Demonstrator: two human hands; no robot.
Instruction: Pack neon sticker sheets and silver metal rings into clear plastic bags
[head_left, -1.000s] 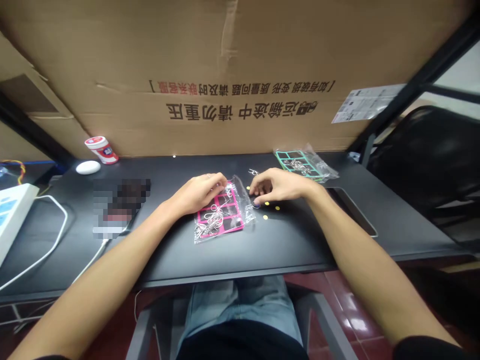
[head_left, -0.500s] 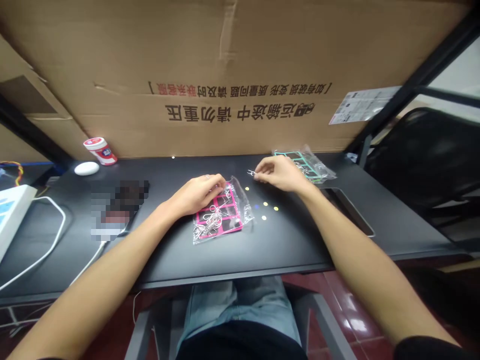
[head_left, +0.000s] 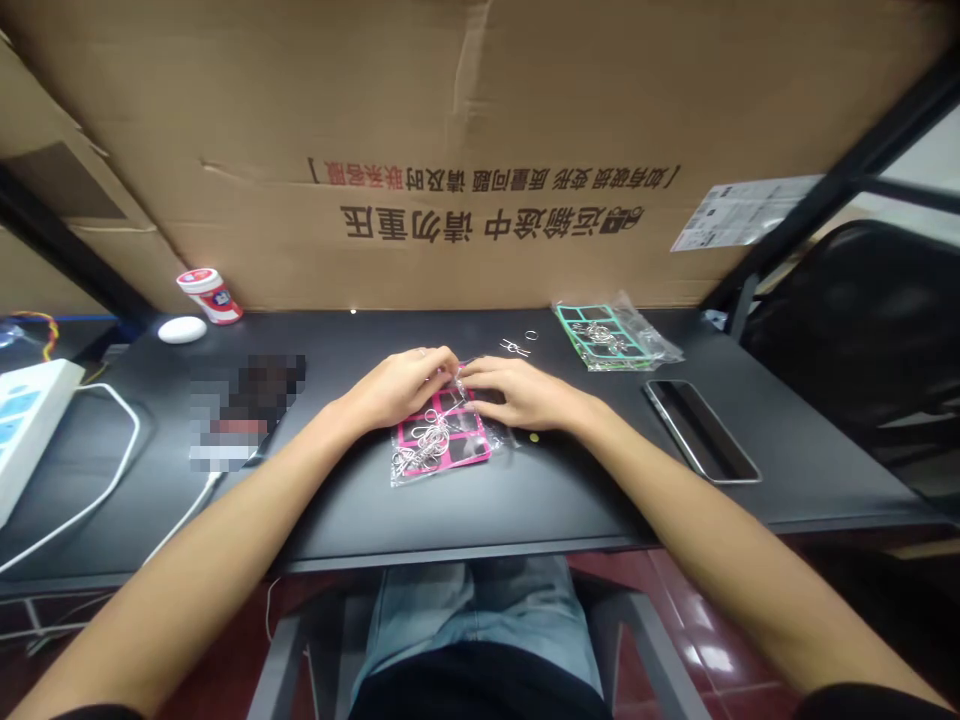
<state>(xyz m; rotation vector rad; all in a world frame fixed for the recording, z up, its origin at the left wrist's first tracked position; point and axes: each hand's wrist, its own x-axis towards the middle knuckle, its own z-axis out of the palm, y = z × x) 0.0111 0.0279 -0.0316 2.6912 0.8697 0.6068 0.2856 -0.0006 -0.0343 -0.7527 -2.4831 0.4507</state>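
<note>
A clear plastic bag [head_left: 480,462] with a pink-framed card and tangled metal wire puzzles [head_left: 431,440] lies in front of me on the desk. My left hand [head_left: 401,388] has its fingers curled on the bag's upper left edge, gripping it. At the upper right of the same bag, my right hand [head_left: 521,388] pinches the plastic; its fingertips are partly hidden. Just beyond that hand lie a small metal wire piece [head_left: 514,348] and a loose ring [head_left: 531,335]. One small yellow disc [head_left: 534,437] shows beside the right wrist.
A second bag with a green-framed card [head_left: 600,335] lies at the back right, near a phone [head_left: 701,430]. On the left are a red and white bottle [head_left: 210,296], a white oval case [head_left: 182,330], a blurred-out item [head_left: 247,410] and a power strip [head_left: 34,425]. Cardboard [head_left: 480,100] stands behind.
My right hand has let go of the metal wire piece at the back and come left and nearer to the pink-card bag. It now covers most of the small discs. My left hand stays on the bag.
</note>
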